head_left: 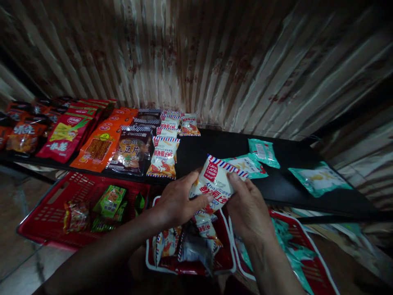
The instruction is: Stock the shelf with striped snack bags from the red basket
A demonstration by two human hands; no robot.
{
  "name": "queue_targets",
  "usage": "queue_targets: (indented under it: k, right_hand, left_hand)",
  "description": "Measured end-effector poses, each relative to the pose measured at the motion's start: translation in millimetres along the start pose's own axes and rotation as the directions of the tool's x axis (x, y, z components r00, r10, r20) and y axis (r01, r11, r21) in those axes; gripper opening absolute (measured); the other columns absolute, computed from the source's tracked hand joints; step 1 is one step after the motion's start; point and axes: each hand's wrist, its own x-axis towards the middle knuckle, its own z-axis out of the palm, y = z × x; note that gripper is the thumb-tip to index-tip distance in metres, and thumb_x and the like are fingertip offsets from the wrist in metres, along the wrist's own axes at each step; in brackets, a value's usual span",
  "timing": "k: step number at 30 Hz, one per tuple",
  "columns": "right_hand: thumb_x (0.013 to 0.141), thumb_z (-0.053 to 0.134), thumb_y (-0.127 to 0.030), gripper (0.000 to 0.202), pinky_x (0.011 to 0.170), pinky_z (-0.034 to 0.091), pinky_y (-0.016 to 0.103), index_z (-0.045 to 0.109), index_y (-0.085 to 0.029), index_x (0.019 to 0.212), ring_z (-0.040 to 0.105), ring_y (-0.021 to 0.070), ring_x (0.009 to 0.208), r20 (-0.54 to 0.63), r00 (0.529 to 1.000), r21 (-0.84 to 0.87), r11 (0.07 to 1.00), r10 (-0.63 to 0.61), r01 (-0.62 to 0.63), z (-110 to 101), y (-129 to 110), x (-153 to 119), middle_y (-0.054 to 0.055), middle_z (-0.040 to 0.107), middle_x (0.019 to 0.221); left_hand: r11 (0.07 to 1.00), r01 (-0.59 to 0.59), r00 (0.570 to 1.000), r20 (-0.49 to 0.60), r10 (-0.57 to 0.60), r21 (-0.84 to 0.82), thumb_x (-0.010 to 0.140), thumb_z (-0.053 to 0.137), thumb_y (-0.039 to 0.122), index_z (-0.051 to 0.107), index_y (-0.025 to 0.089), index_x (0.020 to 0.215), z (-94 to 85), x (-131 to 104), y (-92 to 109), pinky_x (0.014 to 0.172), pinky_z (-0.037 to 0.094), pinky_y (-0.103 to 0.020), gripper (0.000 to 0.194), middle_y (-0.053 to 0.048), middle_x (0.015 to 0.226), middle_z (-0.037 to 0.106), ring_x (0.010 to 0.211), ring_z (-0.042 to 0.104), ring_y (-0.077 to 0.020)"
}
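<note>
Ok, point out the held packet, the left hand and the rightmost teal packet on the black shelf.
Held packet [216, 182], head view, printed front.
Left hand [175, 200], head view, back of hand.
Rightmost teal packet [321, 179], head view, upper face.

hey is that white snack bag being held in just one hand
No, the left hand and the right hand both grasp the white snack bag, one on each side.

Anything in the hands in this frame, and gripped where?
A white snack packet: the left hand pinches its left side, and the right hand its right side, thumb on the front near the striped edge.
</note>
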Motion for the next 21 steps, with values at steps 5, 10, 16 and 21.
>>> queue_targets:
  k: [5,10,16,21]
  right_hand:
    - [0.05,0.086,-0.025,0.034,0.073,0.056,0.033,0.067,-0.017,0.077,0.066,0.0151,0.061,-0.171,0.985,0.166,0.986,-0.002,0.031,-1.0,0.1,2.5,0.0,0.073,0.073]
    - [0.056,0.083,-0.024,0.027,0.072,0.057,0.031,0.067,-0.017,0.077,0.065,0.0127,0.055,-0.236,0.972,0.225,0.972,-0.018,0.073,0.6,-2.0,2.4,-0.003,0.071,0.068]
    - [0.065,0.078,-0.024,0.022,0.07,0.057,0.032,0.067,-0.017,0.083,0.065,0.0133,0.055,-0.253,0.966,0.285,0.958,0.058,0.017,-4.3,1.2,4.0,-0.002,0.072,0.071]
    - [0.065,0.078,-0.023,0.024,0.071,0.057,0.034,0.066,-0.017,0.084,0.066,0.0148,0.057,-0.25,0.965,0.288,0.958,0.075,0.001,-4.2,6.2,5.2,-0.001,0.071,0.071]
  left_hand:
    - [0.986,-0.071,0.997,-0.001,0.072,0.154,0.083,0.055,0.042,0.045,0.02,0.131,7.2,-0.5,-1.6,0.086,0.048,-0.038,0.053,-0.007,0.114,0.063,0.099,0.06,-0.0244]
    - [0.946,-0.208,0.976,-0.015,0.219,0.247,0.09,0.043,0.045,0.037,0.014,0.135,22.4,-5.7,-7.6,0.093,0.043,-0.04,0.054,-0.013,0.122,0.057,0.109,0.054,-0.0253]
    - [0.971,-0.151,0.982,-0.083,0.168,0.186,0.094,0.03,0.045,0.045,0.015,0.125,25.6,-8.6,-7.9,0.09,0.043,-0.036,0.045,-0.012,0.118,0.061,0.106,0.057,-0.0227]
    - [0.979,0.009,0.999,-0.041,-0.001,0.204,0.092,0.035,0.044,0.054,0.017,0.111,16.1,-2.5,-4.1,0.08,0.045,-0.036,0.038,-0.008,0.097,0.067,0.088,0.062,-0.0232]
